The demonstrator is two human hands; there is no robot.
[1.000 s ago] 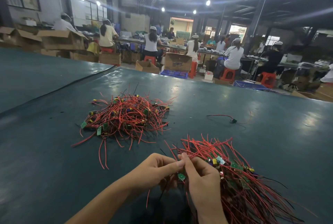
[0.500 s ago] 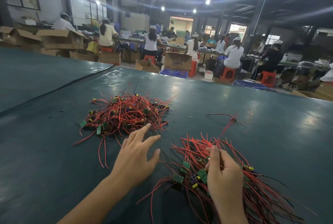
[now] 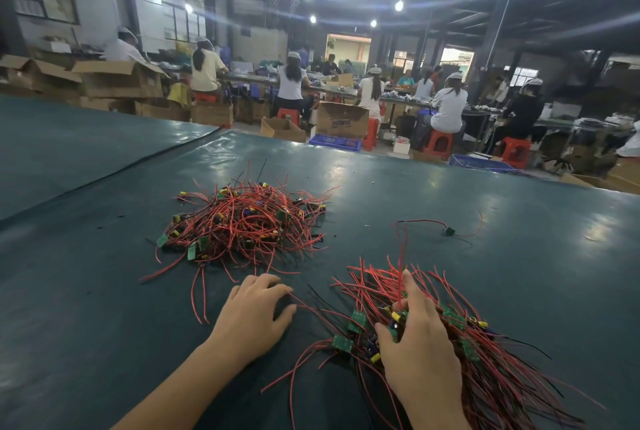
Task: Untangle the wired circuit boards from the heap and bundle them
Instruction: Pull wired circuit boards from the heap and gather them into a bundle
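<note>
Lower right of the frame, the right hand [image 3: 419, 353] curls fingers and thumb into the sorted bundle [image 3: 502, 377], probably to keep its wires aligned. Lower centre, the left hand [image 3: 256, 312] sets bent fingertips on the table [image 3: 86, 325] by a red wire; pinching or not, I cannot tell. Beyond them lie one tangled heap [image 3: 242, 221] at centre and one stray board [image 3: 449, 231] at right.

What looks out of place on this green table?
One small green circuit board with red and black wires lies alone on the dark green table cover, apart from the far tangled heap of red-wired boards and the near bundle of red-wired boards. Nothing looks damaged.
</note>
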